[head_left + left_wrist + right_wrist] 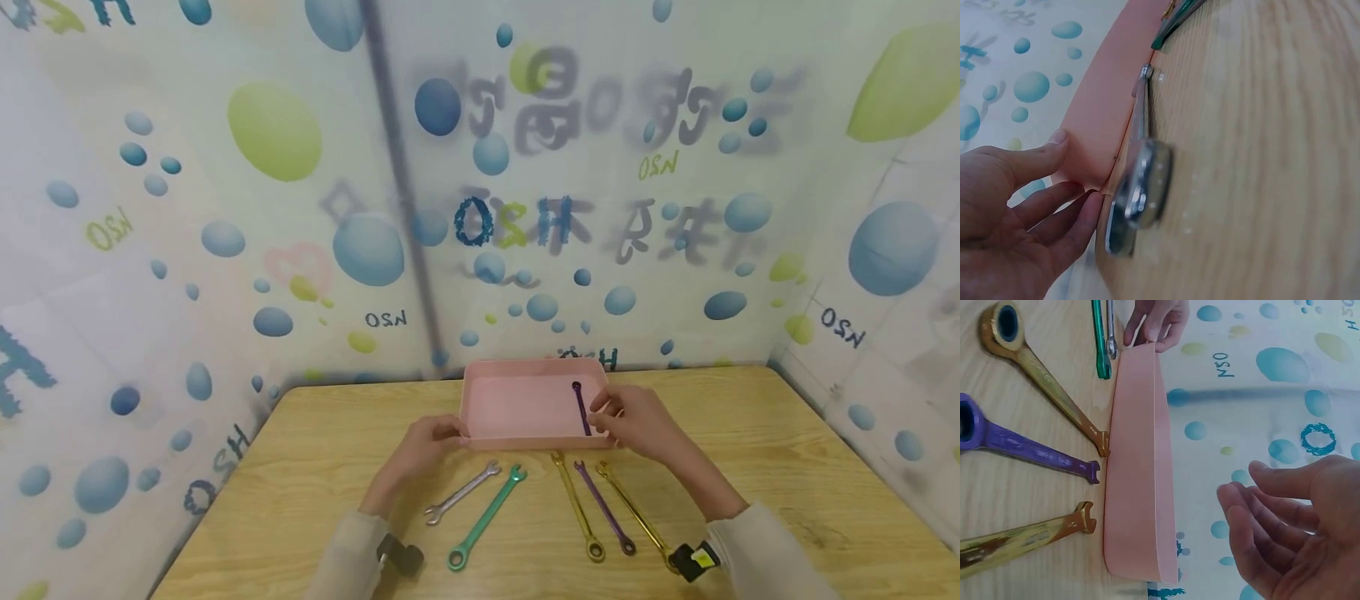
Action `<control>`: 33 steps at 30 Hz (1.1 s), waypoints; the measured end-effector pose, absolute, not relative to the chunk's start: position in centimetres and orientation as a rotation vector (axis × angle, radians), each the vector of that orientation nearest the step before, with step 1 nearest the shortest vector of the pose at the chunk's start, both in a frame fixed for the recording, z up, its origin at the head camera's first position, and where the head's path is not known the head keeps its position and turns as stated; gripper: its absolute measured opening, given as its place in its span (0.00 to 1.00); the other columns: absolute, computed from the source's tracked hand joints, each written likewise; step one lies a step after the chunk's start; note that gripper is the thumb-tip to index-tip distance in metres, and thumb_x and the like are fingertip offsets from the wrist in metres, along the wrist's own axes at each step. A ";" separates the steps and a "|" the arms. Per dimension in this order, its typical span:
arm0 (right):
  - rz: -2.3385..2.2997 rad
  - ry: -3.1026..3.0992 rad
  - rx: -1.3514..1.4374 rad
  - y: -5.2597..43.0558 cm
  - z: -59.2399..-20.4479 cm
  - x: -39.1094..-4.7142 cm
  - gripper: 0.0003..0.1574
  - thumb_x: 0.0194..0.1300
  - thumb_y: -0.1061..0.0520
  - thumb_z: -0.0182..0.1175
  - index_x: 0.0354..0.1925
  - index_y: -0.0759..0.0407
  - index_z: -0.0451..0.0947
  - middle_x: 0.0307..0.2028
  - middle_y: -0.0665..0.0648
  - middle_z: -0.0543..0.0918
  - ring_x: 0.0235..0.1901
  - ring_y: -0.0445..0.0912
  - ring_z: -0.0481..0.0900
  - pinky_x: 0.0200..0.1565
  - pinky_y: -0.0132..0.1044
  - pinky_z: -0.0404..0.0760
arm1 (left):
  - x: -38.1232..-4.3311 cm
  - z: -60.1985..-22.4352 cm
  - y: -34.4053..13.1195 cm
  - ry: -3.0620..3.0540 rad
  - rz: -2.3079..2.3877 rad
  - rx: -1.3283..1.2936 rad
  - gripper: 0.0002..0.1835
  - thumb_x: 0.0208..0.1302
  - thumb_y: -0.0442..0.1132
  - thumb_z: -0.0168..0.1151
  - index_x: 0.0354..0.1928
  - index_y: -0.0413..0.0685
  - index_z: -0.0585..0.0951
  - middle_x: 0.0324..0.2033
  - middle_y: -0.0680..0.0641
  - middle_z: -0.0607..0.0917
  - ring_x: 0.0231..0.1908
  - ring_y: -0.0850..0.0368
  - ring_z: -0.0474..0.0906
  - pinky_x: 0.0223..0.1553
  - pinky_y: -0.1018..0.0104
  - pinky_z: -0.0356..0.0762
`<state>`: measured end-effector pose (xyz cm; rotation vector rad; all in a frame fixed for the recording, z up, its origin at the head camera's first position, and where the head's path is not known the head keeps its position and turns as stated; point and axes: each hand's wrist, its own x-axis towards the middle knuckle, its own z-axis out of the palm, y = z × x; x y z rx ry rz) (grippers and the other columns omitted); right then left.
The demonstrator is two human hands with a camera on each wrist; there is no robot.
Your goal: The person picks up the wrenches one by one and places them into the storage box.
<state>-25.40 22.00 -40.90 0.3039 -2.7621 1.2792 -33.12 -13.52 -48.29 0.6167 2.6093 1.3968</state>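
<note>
This looks like a small curtained booth; whether it stands in a home, lab or workshop cannot be told. Pale sheets (615,179) printed with blue and green bubbles (367,248) and lettering (512,222) close in three sides of a wood-grain worktop (330,450), which carries wrenches (486,518) and a pink tray (517,408), and a dark band (401,175) runs up the back.

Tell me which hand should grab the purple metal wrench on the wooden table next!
Right, probably: the right hand is empty and nearer that purple wrench, while the left hand holds the pink rectangular tray.
</note>
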 end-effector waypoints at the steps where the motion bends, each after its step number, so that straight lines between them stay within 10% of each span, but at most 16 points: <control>1: 1.274 -2.772 0.307 22.1 -41.0 -25.0 0.10 0.70 0.59 0.65 0.44 0.65 0.81 0.29 0.60 0.86 0.24 0.52 0.85 0.27 0.40 0.86 | -33.1 -48.3 -13.6 2.606 1.398 0.616 0.03 0.70 0.36 0.66 0.41 0.50 0.87 0.48 0.49 0.90 0.53 0.54 0.83 0.59 0.57 0.77; 33: 1.132 -3.207 0.103 25.5 -44.1 -22.4 0.10 0.60 0.59 0.74 0.30 0.59 0.81 0.18 0.55 0.78 0.19 0.45 0.73 0.25 0.37 0.72 | -33.0 -48.4 -13.5 2.600 1.427 0.612 0.04 0.71 0.35 0.65 0.42 0.48 0.87 0.48 0.48 0.90 0.52 0.55 0.82 0.54 0.63 0.77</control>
